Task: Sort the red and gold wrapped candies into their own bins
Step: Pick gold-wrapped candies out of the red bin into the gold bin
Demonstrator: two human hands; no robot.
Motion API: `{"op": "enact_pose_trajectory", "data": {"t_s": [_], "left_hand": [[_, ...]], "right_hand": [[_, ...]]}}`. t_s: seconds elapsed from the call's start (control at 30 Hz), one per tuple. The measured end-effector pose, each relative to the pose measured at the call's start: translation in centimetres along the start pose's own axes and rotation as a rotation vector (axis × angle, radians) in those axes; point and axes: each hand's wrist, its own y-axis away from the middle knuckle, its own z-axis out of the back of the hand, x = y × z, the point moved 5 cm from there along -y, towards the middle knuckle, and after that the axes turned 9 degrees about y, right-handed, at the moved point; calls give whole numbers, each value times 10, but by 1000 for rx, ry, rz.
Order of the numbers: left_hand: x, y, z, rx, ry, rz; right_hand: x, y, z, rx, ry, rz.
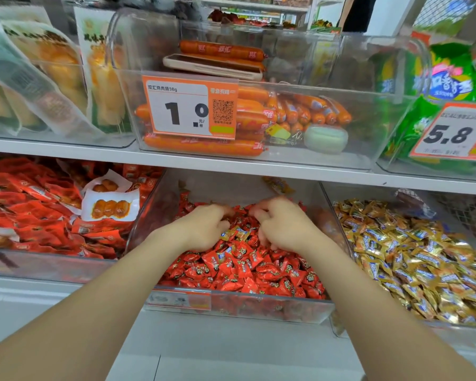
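A: Why are both hands in the clear plastic bin [231, 312] of red wrapped candies [245, 273]?
B: Probably raking out strays. The gold wrapped candies [410, 257] fill the neighbouring bin, just right.
A: Left hand [206, 226], right hand [283, 229]?
B: Fingers curled into the pile; I cannot tell if they grasp anything. A few gold strays [237, 233] lie between them

left arm: bare, reaching in from lower left | left hand [204, 228]: palm down, fingers [221, 210] curled, tips blurred | right arm: bare, from lower right | right hand [285, 228]: palm down, fingers curled under | hands near, not touching | grip: cannot tell
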Motion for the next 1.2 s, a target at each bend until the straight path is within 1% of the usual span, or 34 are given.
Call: {"op": "enact_pose_trajectory", "data": {"t_s": [0.07,0.13,0.23,0.33,0.43,0.53,0.6,0.7,0.73,0.8,0.9,1.0,1.1,1.2], "left_hand": [[4,-3,-6,90,-44,21],[6,-2,-7,103,-33,26],[9,-1,0,15,6,3],[11,3,11,-50,65,53],[9,10,22,-137,169,92],[3,16,27,-168,163,69],[0,21,23,-103,98,43],[-6,29,12,63,-1,-7],[-8,32,9,95,-33,-15],[-7,32,5,89,-95,-18],[-5,29,0,22,-89,-26],[-3,27,-4,23,-36,1],[-4,27,4,9,14,1],[2,30,19,-65,112,85]], "right_hand": [[3,-11,-6,-44,142,51],[7,-17,-13,-28,229,79],[12,-23,-29,95,359,106],[15,-25,-35,168,435,106],[18,-23,-27,214,372,117],[23,-14,-11,206,253,87],[24,-8,2,146,201,63],[28,-1,16,34,147,34],[28,0,19,-12,141,42],[28,2,18,-43,146,65],[27,8,8,44,127,129],[29,15,-1,109,157,177],[32,24,-1,161,185,176],[31,37,0,263,162,178]]}}
